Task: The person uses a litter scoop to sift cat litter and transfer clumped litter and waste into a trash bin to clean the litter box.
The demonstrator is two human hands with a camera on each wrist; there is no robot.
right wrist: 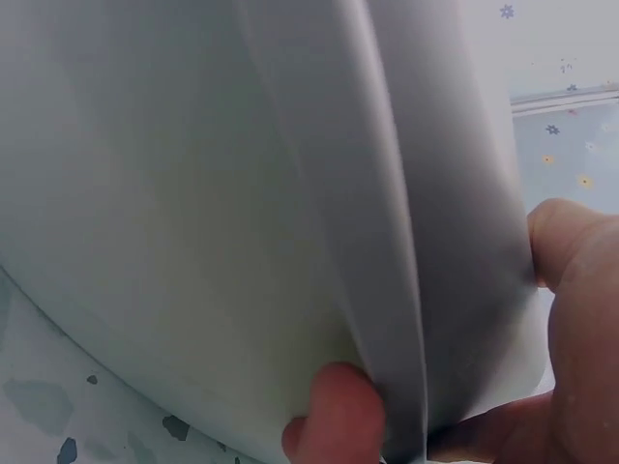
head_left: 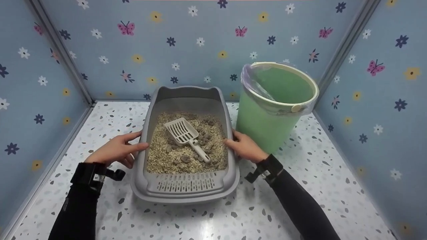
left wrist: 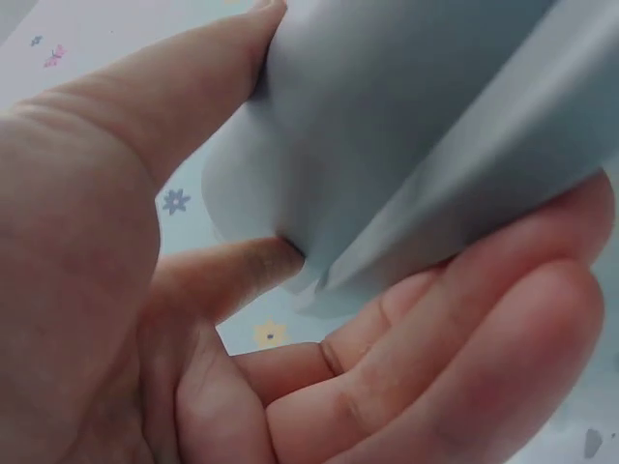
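A grey litter box (head_left: pixel 186 199) stands on the speckled surface, holding tan litter (head_left: pixel 158 161) with darker clumps. On the litter lies a beige slotted litter scoop (head_left: pixel 182 131), its handle pointing toward the front right. My left hand (head_left: pixel 115 149) grips the box's left side, thumb over the rim. In the left wrist view, the other fingers curl beneath the rim's overhanging lip (left wrist: pixel 464 164). Opposite, my right hand (head_left: pixel 247 146) holds the right rim with its thumb on top. The right wrist view shows fingertips (right wrist: pixel 343 411) under the lip, against the outer wall.
Close behind my right hand stands a green trash bin (head_left: pixel 263 123) with a cream rim and a clear, purplish liner. Blue panels (head_left: pixel 200 73) with flowers and butterflies enclose the back and both sides. The white speckled surface (head_left: pixel 186 223) extends in front of the box.
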